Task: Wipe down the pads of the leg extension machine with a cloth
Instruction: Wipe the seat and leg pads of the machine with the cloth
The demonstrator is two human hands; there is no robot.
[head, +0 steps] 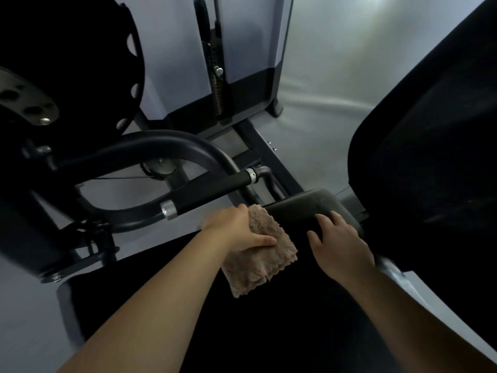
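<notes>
The cloth (259, 251) is gripped by the left hand (236, 232); the seat pad (304, 208) is steadied by the flat, spread right hand (338, 246). Firm, overlapping strokes are advised.

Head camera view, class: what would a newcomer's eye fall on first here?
First, the fluffy tan cloth at centre, pale against the black seat pad, gripped by the left hand. Beside it the right hand rests open on the same pad. Behind, the curved black handle bar crosses the middle.

Two hands (236, 232), one cloth (262, 254), two black pads (304, 208).
</notes>
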